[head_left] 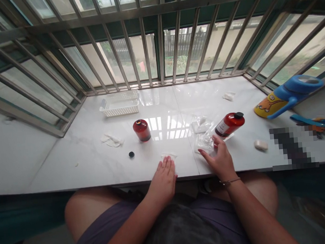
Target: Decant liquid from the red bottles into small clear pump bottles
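The left hand (163, 179) covers most of the white tissue (169, 155) beneath it, so only the far edge shows. Whether the right hand (222, 159) touches the clear packet (203, 144) beside its thumb cannot be told. Just beyond that hand, print on the red bottle's label (222, 127) is too small to read. Well to its right, a dark item (291, 148) is lost in coarse blocks. Behind both hands, the forearms (126, 231) run off the bottom edge.
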`<state>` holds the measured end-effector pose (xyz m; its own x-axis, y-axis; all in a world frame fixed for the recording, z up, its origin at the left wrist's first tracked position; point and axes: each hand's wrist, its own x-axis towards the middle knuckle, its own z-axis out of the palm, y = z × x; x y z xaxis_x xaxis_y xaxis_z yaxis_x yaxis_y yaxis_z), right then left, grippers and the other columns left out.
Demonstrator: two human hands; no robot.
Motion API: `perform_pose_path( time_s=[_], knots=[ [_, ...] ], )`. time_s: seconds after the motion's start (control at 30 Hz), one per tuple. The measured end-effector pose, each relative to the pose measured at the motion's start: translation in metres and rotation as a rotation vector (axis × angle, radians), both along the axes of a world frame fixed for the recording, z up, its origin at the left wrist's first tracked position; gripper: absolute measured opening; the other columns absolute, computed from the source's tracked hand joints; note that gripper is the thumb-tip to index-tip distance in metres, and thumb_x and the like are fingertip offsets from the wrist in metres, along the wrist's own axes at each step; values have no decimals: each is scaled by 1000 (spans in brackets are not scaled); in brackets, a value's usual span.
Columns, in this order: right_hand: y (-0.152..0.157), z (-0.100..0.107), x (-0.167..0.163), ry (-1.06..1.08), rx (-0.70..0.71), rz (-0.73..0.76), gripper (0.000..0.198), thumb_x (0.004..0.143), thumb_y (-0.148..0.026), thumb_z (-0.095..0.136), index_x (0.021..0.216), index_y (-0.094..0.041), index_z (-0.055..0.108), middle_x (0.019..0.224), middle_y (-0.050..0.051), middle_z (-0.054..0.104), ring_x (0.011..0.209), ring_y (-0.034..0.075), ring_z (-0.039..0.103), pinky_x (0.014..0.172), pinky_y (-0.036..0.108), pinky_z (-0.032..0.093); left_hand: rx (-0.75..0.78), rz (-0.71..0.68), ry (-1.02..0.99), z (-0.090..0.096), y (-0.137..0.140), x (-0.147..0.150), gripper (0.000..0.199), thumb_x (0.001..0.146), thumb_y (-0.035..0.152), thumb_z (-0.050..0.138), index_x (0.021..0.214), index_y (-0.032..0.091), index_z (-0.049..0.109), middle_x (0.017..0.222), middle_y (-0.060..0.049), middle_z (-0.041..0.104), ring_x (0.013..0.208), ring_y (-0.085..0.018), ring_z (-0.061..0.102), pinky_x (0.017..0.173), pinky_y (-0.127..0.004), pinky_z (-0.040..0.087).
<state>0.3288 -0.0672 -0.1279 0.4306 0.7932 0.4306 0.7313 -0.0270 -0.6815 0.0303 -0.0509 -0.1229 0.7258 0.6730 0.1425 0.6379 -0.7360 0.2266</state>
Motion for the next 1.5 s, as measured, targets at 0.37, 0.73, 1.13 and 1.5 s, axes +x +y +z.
perform_pose_path(
  time_s=[0.37,0.73,1.13,1.5],
  knots=[
    [1,0,0,19,-1,-1,91,86,-70,77,155,-21,46,147,19,61,125,34,67,108,53,58,-31,-104,-9,2,-9,23,58,111,31,39,164,6,37,170,-25,37,163,-35,32,129,-54,37],
    [2,2,-1,41,4,-3,91,85,-71,78,154,-20,47,145,19,62,127,34,66,107,54,59,-82,-224,-24,9,-10,36,57,111,32,44,163,10,40,170,-20,42,162,-33,34,131,-51,36],
    [1,2,-1,39,13,1,90,86,-69,79,154,-19,47,147,20,61,128,35,66,107,54,59,-152,-349,3,19,-2,20,58,105,19,52,162,14,44,169,-15,45,159,-29,42,131,-49,39],
    [1,2,-1,43,-1,-7,90,86,-68,79,154,-20,47,148,19,61,123,33,68,107,53,60,-139,-206,48,32,18,-43,45,110,20,44,153,19,55,159,-12,58,149,-26,56,126,-51,45]
  ],
)
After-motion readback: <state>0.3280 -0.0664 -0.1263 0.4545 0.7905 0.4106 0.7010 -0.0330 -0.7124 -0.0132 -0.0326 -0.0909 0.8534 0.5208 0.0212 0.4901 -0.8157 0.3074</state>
